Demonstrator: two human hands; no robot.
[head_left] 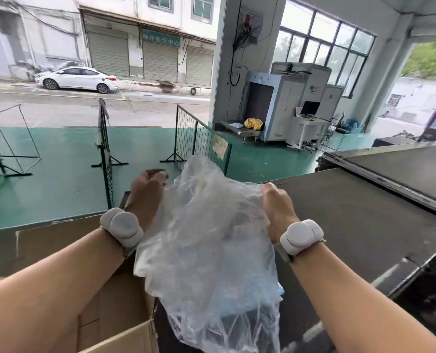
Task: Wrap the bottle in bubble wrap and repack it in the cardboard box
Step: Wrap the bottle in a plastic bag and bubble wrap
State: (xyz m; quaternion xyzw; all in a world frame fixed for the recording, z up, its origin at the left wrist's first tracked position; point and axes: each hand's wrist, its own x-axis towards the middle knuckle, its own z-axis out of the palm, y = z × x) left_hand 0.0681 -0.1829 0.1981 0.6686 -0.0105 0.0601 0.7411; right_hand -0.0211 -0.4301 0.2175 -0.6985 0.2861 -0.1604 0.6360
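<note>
A crumpled sheet of clear plastic wrap hangs between my two hands, above the dark belt. My left hand grips its upper left edge with curled fingers. At the upper right edge my right hand holds the sheet, fingers hidden behind the plastic. An open cardboard box sits at the lower left, under my left forearm, its flaps up. No bottle shows; something bluish blurs through the wrap's lower part.
A dark conveyor belt runs along the right side with a metal rail. Green wire fence panels stand on the green floor ahead. An X-ray scanner machine is at the back right. A white car is parked outside.
</note>
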